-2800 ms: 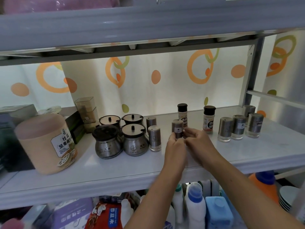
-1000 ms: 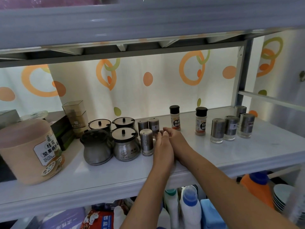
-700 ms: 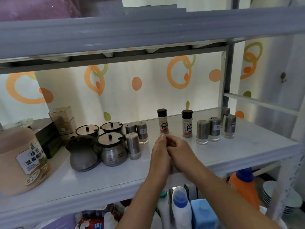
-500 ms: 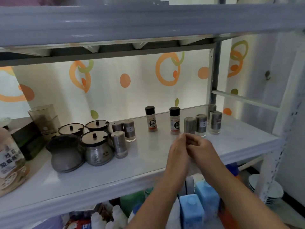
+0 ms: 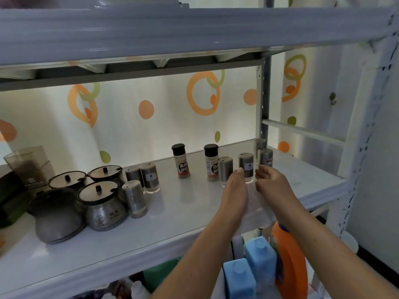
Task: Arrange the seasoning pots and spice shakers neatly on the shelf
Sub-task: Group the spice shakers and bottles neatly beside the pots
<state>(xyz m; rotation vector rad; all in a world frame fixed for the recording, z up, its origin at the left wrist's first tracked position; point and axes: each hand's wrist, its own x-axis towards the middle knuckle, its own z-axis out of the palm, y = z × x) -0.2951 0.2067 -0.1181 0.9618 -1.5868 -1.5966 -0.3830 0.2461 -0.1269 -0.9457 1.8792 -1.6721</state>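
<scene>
On the white shelf several steel seasoning pots with dark lids stand at the left, with three steel shakers beside them. Two black-capped spice bottles stand in the middle. To the right is a group of steel shakers. My left hand and my right hand reach on either side of the middle shaker of that group. Both hands hold nothing and their fingers are apart, just in front of the shakers.
A clear plastic container and a dark box stand at the far left. The shelf's grey upright post rises behind the right shakers. Below the shelf are blue bottles and an orange detergent bottle.
My hands set a shaker among the left group, drew back joined together, then moved right and parted near the right shakers. The view has swung to the right.
</scene>
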